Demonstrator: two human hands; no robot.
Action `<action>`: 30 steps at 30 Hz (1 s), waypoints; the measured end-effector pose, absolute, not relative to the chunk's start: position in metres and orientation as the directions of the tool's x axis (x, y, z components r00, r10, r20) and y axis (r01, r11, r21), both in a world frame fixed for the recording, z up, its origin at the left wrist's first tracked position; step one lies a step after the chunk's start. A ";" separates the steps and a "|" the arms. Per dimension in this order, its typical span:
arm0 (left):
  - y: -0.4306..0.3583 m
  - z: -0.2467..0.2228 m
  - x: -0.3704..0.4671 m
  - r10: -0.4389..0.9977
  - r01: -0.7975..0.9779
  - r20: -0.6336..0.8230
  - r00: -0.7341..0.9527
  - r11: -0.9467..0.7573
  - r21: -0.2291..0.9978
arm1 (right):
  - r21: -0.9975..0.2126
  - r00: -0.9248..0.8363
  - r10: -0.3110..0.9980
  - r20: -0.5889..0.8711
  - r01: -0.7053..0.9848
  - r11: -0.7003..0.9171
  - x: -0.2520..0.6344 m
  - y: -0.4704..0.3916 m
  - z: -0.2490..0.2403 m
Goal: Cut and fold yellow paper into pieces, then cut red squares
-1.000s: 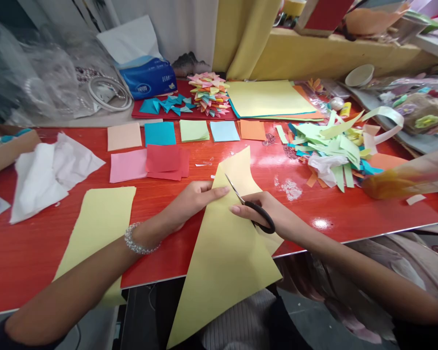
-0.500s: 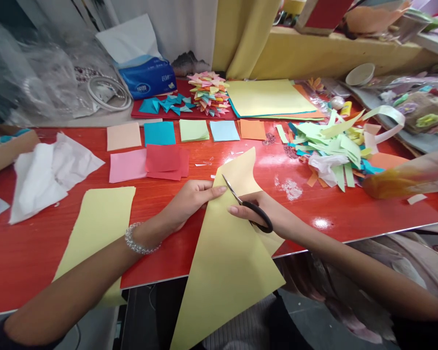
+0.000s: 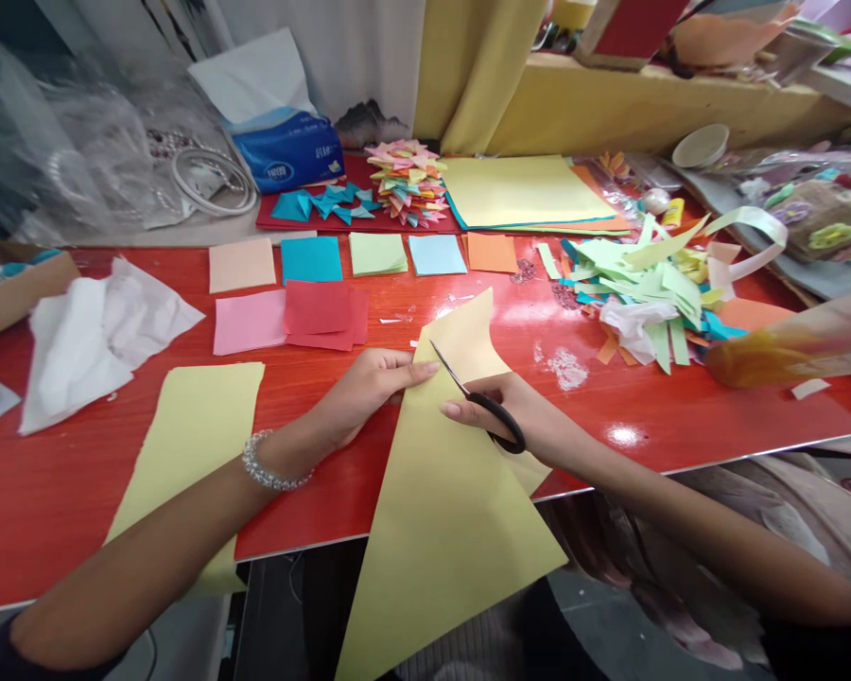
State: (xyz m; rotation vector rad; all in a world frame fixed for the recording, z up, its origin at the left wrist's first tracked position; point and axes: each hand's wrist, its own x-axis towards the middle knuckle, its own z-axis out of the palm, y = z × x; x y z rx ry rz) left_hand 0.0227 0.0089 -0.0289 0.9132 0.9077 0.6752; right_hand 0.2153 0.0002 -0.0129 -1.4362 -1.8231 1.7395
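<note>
A large sheet of yellow paper (image 3: 446, 492) hangs over the front edge of the red table, its upper part bent back on the tabletop. My left hand (image 3: 379, 388) pinches the sheet's left edge between thumb and fingers. Black-handled scissors (image 3: 496, 413) are in my right hand (image 3: 511, 407), thumb through one loop, with the other fingers partly hidden by the paper. Their blade points up and left across the sheet, the tip close to my left thumb. A second strip of yellow paper (image 3: 199, 426) lies under my left forearm.
Small paper squares, including a teal one (image 3: 312, 259) and a red one (image 3: 319, 307), lie in rows behind my hands. Paper scraps (image 3: 652, 284) are heaped at right. Folded paper pieces (image 3: 406, 184), stacked sheets (image 3: 531, 189) and a blue tissue pack (image 3: 287, 151) line the back. Crumpled tissue (image 3: 78, 331) lies left.
The hanging lower part of the yellow sheet has swung slightly to the right. My right hand and the scissors have shifted only a little; my left hand keeps its place.
</note>
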 end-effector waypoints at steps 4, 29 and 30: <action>0.008 -0.029 0.023 0.804 -0.117 -0.366 0.468 0.467 0.876 | -0.860 -0.480 0.752 -0.451 0.460 -0.222 0.214 0.000 -0.011; 0.008 -0.029 0.022 0.788 -0.098 -0.363 0.498 0.466 0.879 | -0.876 -0.450 0.793 -0.411 0.436 -0.207 0.208 0.001 -0.013; 0.008 -0.029 0.022 0.788 -0.098 -0.360 0.500 0.464 0.880 | -0.875 -0.450 0.790 -0.415 0.436 -0.211 0.208 0.001 -0.013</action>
